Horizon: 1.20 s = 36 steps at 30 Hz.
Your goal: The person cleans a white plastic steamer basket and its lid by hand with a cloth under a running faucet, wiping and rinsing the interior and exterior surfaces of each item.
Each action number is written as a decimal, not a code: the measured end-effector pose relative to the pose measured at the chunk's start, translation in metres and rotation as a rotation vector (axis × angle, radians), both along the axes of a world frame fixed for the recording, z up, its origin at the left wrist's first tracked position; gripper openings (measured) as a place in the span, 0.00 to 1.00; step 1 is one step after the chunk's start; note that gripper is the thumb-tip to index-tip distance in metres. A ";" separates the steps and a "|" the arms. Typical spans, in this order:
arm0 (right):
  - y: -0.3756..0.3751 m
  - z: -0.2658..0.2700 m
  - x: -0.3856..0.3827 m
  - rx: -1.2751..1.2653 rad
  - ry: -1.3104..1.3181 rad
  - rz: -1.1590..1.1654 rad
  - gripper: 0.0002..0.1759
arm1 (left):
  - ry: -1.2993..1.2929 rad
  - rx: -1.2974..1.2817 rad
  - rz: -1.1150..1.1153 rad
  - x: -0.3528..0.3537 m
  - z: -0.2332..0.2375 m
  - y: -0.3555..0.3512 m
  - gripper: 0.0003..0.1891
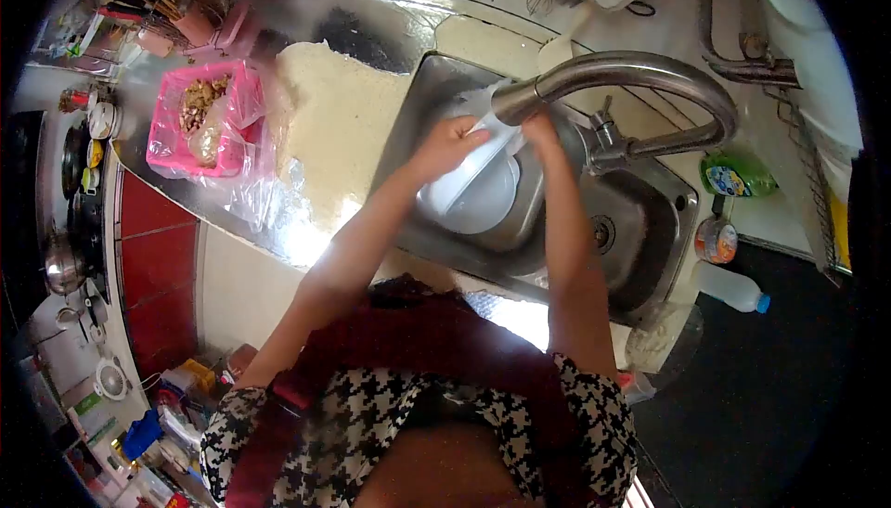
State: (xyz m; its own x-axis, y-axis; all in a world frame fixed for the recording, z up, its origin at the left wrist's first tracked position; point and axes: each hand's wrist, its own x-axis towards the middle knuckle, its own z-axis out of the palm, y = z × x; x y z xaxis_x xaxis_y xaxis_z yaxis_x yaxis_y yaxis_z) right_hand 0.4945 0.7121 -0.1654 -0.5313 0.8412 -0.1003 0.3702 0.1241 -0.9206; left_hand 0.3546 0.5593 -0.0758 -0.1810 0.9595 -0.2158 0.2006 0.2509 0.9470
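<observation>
Under the steel faucet [617, 67], my left hand [448, 148] grips the left rim of a white bowl [464, 174], thumb on top. The bowl is tilted, its side facing me. At its far right edge, my right hand [540, 129] is bent round the rim; the faucet head hides most of its fingers. Below the held bowl, another round white dish [490, 204] lies in the left basin of the sink [394, 151]. Whether water is running is hard to make out.
The sink's right basin [640, 253] has a drain. On the left counter stands a pink basket [158, 132] lined with plastic, with brownish food pieces inside. To the right are a green soap bottle [738, 176], a jar [716, 240] and a white bottle with blue cap [731, 287].
</observation>
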 end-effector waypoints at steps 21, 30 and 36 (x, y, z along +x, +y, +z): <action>-0.108 -0.072 0.048 -1.043 0.412 -0.646 0.24 | -0.760 0.081 0.561 -0.030 -0.062 -0.026 0.25; -0.098 -0.019 0.032 -0.767 0.652 -0.686 0.27 | -0.631 0.136 0.397 -0.040 -0.090 -0.053 0.30; -0.082 0.049 0.048 -0.529 0.525 -0.520 0.33 | -1.129 0.059 0.430 -0.021 -0.087 -0.061 0.31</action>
